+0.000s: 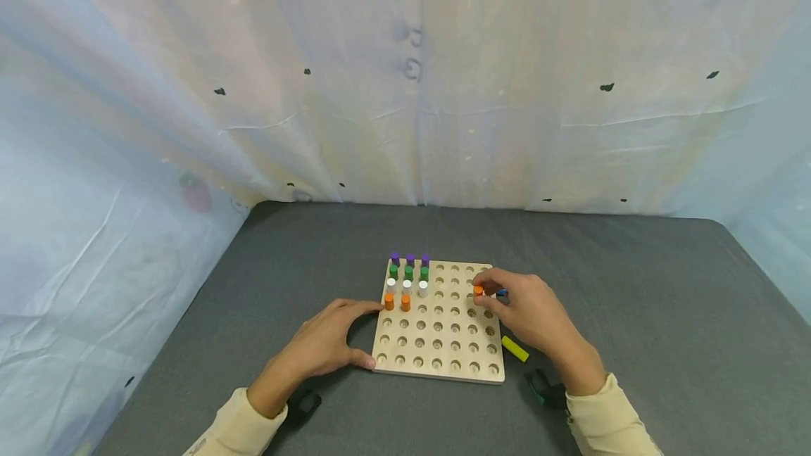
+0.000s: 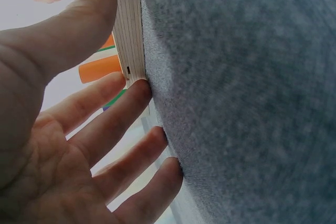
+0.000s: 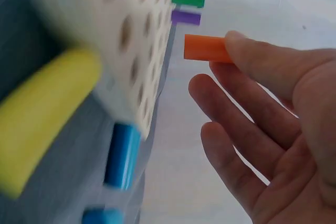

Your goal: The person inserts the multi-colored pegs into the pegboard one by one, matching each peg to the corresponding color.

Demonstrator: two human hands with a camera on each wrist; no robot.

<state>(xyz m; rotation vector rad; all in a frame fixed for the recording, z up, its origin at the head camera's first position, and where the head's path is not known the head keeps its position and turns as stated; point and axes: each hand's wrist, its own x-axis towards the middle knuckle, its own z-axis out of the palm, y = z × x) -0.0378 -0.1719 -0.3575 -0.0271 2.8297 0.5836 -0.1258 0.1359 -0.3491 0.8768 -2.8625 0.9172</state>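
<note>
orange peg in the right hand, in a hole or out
Out: in the right wrist view, the right hand pinches the orange peg, its free end apart from the pegboard.

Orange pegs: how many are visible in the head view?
3. The first orange peg stands in the pegboard, far left; the second orange peg is immediately right. The right hand pinches the third orange peg above the pegboard. More may be hidden behind that hand.
</note>
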